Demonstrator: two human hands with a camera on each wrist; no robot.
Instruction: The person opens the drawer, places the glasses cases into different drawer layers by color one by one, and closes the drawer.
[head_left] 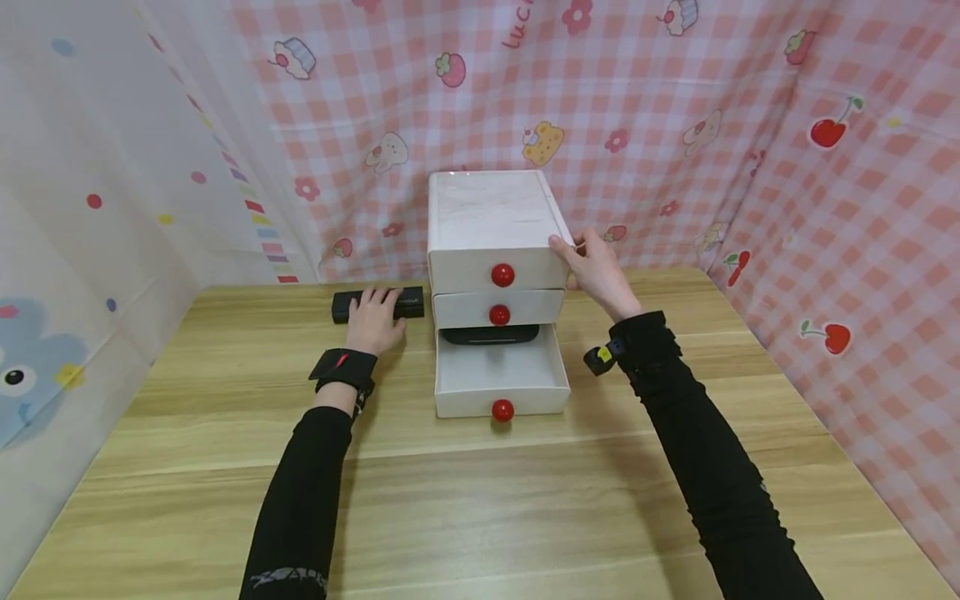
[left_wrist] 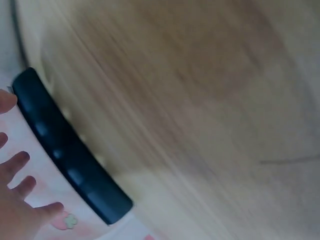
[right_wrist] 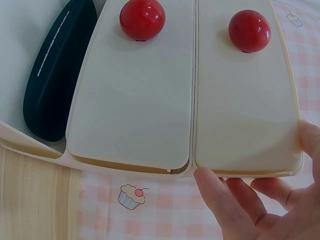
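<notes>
A white desktop drawer cabinet [head_left: 487, 208] with red round knobs stands in the middle of the table. Its bottom drawer [head_left: 498, 375] is pulled out, while the upper two are closed. Toward the back of that drawer lies a dark rounded case [right_wrist: 60, 70], partly hidden under the drawer above. My right hand [head_left: 600, 271] grips the cabinet's upper right front corner, thumb at the front edge and fingers along the side. Left of the cabinet lies a black oblong case [head_left: 408, 302]. Over it is my left hand [head_left: 373, 323], fingers spread, overlapping the case in the head view.
The wooden table [head_left: 480, 508] stretches in front of the cabinet. A pink checked curtain [head_left: 637, 108] hangs close behind, with more cloth at both sides. The open drawer juts toward me between my arms.
</notes>
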